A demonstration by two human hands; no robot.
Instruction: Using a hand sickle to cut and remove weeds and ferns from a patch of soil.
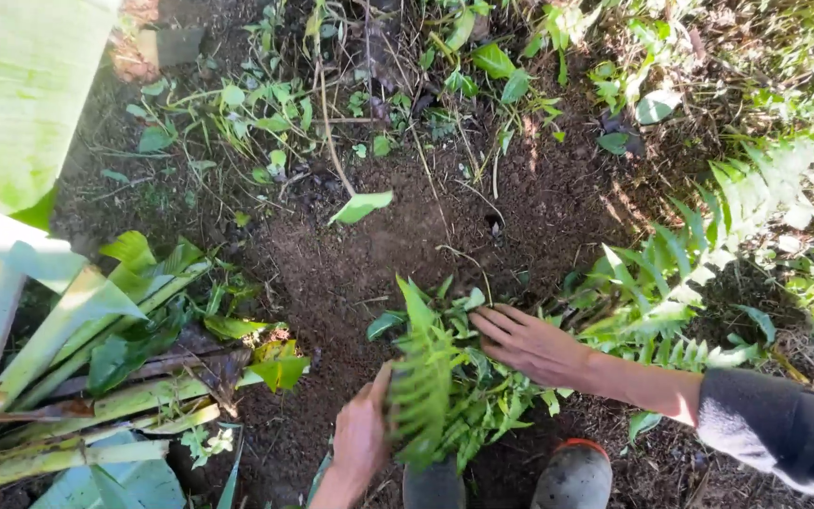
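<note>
The person is standing over bare soil (350, 273), looking down at both hands working a heap of cut ferns (445, 396) lying on the ground just in front of the boots (572, 476).

The left hand (362, 435) is pressing against the left edge of the heap, its thumb sticking up beside a fern frond that is arching over the pile; the fingers are hidden behind the greenery, so whether that grip is closing on a stem cannot be told. The right hand (529, 344) is lying flat on top of the heap, palm down, fingers spread and pointing left, its grip open and holding nothing, only resting on the leaves. The right forearm is reaching in from the right edge, with a dark sleeve (784, 429) pushed up above the wrist.

The heap is sitting between the two hands, touching both, near the bottom centre of the view. A larger fern (699, 245) is growing at the right, its fronds catching sunlight. At the left, pale green banana stalks (68, 377) are lying in a bundle on the ground, well apart from the hands, with a broad banana leaf (21, 85) above them. Small weeds (256, 113) are scattering across the soil at the top.
</note>
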